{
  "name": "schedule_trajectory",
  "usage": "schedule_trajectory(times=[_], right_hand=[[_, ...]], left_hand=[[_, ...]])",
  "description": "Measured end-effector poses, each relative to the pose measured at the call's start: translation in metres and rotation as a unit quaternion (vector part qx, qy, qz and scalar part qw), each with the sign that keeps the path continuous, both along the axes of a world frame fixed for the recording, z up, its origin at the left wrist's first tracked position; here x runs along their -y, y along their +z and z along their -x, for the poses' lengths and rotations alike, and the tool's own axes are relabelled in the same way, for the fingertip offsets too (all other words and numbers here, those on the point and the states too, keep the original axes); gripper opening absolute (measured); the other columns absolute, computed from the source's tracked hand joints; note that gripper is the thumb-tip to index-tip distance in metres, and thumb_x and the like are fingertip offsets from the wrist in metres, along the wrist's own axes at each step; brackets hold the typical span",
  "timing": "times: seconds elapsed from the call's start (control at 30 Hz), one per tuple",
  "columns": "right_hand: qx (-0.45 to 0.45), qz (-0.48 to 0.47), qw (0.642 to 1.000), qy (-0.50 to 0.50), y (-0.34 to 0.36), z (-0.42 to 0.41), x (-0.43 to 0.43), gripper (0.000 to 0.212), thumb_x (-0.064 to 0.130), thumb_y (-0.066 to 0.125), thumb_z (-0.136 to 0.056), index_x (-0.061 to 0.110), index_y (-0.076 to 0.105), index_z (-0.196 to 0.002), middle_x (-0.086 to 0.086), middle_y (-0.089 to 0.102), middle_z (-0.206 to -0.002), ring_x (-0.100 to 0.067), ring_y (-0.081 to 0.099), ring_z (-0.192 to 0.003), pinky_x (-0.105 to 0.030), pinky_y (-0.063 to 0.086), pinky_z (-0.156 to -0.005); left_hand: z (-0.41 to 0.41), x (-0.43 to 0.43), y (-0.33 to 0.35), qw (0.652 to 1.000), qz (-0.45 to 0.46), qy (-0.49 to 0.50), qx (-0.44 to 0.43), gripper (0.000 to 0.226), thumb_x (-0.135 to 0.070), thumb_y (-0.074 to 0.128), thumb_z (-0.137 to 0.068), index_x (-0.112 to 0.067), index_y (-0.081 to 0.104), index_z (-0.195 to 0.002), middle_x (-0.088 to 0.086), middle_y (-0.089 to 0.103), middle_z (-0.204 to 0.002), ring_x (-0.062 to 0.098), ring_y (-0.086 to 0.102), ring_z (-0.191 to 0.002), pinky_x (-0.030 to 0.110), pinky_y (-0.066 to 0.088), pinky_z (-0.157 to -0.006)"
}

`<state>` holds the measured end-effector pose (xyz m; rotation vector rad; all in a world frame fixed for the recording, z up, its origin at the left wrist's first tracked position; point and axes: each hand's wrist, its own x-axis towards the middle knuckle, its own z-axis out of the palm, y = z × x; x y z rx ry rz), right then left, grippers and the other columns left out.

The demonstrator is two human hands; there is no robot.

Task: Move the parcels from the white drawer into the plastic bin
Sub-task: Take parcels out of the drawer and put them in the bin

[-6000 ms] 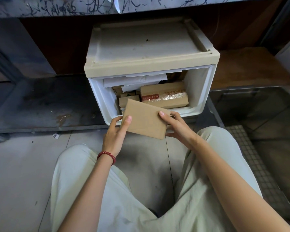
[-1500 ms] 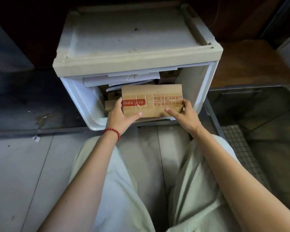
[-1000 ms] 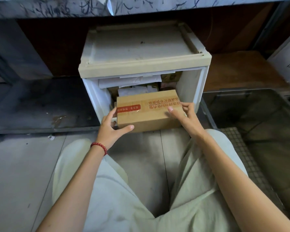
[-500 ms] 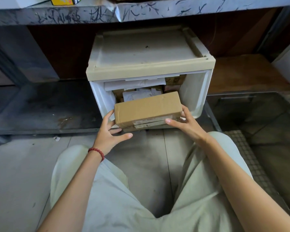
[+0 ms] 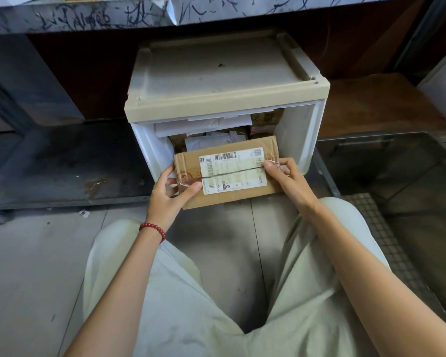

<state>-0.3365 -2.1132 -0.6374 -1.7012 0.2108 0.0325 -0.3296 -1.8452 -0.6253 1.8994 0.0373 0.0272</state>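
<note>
Now turns parcel (image 5: pixel 227 173) label-up, clear of white drawer (image 5: pixel 296 140), gripped endwise by left hand (image 5: pixel 169 199) and right hand (image 5: pixel 291 179) — plastic bin (image 5: pixel 376 137) next, at 3 o'clock.

Grey tile floor (image 5: pixel 36 266) across lower frame, with a small paper scrap (image 5: pixel 84 213) at left centre. Dark low platform (image 5: pixel 75 163) above carries white drawer unit (image 5: pixel 224 73), upper centre.

Between left grip (image 5: pixel 169 194) and right grip (image 5: pixel 289 179): parcel (image 5: pixel 227 173). Behind both grips: drawer (image 5: pixel 294 140), holding other parcels (image 5: pixel 216 140). Right of right grip: bin (image 5: pixel 376 137)
</note>
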Motion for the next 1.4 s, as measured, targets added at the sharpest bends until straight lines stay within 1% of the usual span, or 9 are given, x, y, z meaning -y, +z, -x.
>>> schedule_trajectory(times=[0.13,0.37,0.57,0.7,0.8,1.03,1.17,1.33,1.4], right_hand=[[-0.016,-0.014,1.0,-0.007,0.003,-0.001,0.001,0.045,0.043,0.065,-0.087,0.011,0.043,-0.111,0.002,0.06,-0.106,0.002,0.06,-0.087,-0.004,0.045,-0.061],[0.023,-0.044,0.997,-0.055,0.033,0.006,0.034,0.082,0.057,0.072,-0.076,0.017,0.036,-0.138,-0.001,0.066,-0.116,-0.016,0.069,-0.099,-0.04,0.054,-0.092],[0.049,-0.09,0.972,-0.211,0.049,0.039,0.1,0.07,0.049,0.073,-0.077,0.01,0.047,-0.129,-0.004,0.068,-0.109,-0.011,0.071,-0.088,-0.028,0.058,-0.076],[0.043,-0.122,0.941,-0.311,0.046,0.079,0.151,0.078,0.057,0.072,-0.066,0.011,0.051,-0.126,-0.008,0.068,-0.117,-0.021,0.069,-0.1,-0.038,0.055,-0.089],[0.036,-0.133,0.918,-0.372,0.035,0.107,0.182,0.069,0.048,0.068,-0.076,0.008,0.048,-0.128,-0.007,0.065,-0.117,-0.014,0.068,-0.093,-0.022,0.056,-0.074],[-0.038,-0.13,0.859,-0.494,-0.018,0.144,0.226,0.069,0.046,0.057,-0.091,0.016,0.025,-0.145,-0.004,0.052,-0.128,-0.008,0.057,-0.085,-0.023,0.046,-0.07],[-0.099,-0.175,0.811,-0.55,-0.058,0.145,0.236,0.087,0.06,0.059,-0.083,0.02,0.018,-0.148,-0.008,0.051,-0.135,-0.024,0.058,-0.109,-0.047,0.045,-0.101],[-0.143,-0.324,0.746,-0.564,-0.102,0.136,0.241,0.083,0.062,0.064,-0.077,0.015,0.041,-0.141,-0.006,0.066,-0.114,-0.018,0.07,-0.085,-0.023,0.056,-0.052],[-0.156,-0.377,0.739,-0.536,-0.111,0.131,0.238,0.066,0.057,0.059,-0.084,0.015,0.051,-0.134,-0.005,0.066,-0.098,-0.012,0.067,-0.07,-0.023,0.055,-0.053]], left_hand=[[-0.003,0.01,0.005,1.0,0.0,0.007,0.01,0.077,-0.05,0.072,-0.073,-0.032,0.041,-0.14,-0.003,0.046,-0.134,-0.002,0.052,-0.104,0.003,0.044,-0.071],[-0.004,0.049,0.022,0.998,-0.022,-0.057,0.024,0.096,-0.067,0.069,-0.058,-0.036,0.032,-0.141,-0.012,0.049,-0.133,0.007,0.051,-0.12,0.037,0.045,-0.102],[-0.018,0.134,0.049,0.981,-0.071,-0.17,0.068,0.087,-0.056,0.071,-0.073,-0.03,0.028,-0.144,-0.013,0.05,-0.131,0.007,0.05,-0.119,0.036,0.044,-0.102],[-0.021,0.203,0.052,0.954,-0.138,-0.246,0.101,0.08,-0.048,0.069,-0.08,-0.029,0.025,-0.145,-0.002,0.047,-0.14,0.016,0.048,-0.123,0.034,0.042,-0.101],[-0.019,0.248,0.049,0.93,-0.175,-0.302,0.11,0.08,-0.048,0.066,-0.082,-0.027,0.025,-0.146,-0.003,0.041,-0.145,0.016,0.042,-0.13,0.03,0.038,-0.101],[-0.015,0.313,0.027,0.849,-0.332,-0.386,0.138,0.072,-0.052,0.059,-0.086,-0.03,0.025,-0.147,-0.005,0.04,-0.148,0.02,0.034,-0.137,0.046,0.035,-0.108],[-0.019,0.33,0.004,0.799,-0.432,-0.381,0.175,0.068,-0.055,0.051,-0.089,-0.029,0.026,-0.147,-0.004,0.036,-0.15,0.019,0.029,-0.139,0.044,0.028,-0.11],[-0.033,0.346,-0.023,0.761,-0.457,-0.412,0.204,0.06,-0.051,0.049,-0.091,-0.03,0.032,-0.144,-0.007,0.04,-0.146,0.015,0.031,-0.137,0.04,0.02,-0.115],[-0.039,0.349,-0.032,0.763,-0.451,-0.411,0.213,0.056,-0.05,0.051,-0.091,-0.03,0.037,-0.141,-0.007,0.045,-0.141,0.015,0.035,-0.134,0.04,0.021,-0.114]])
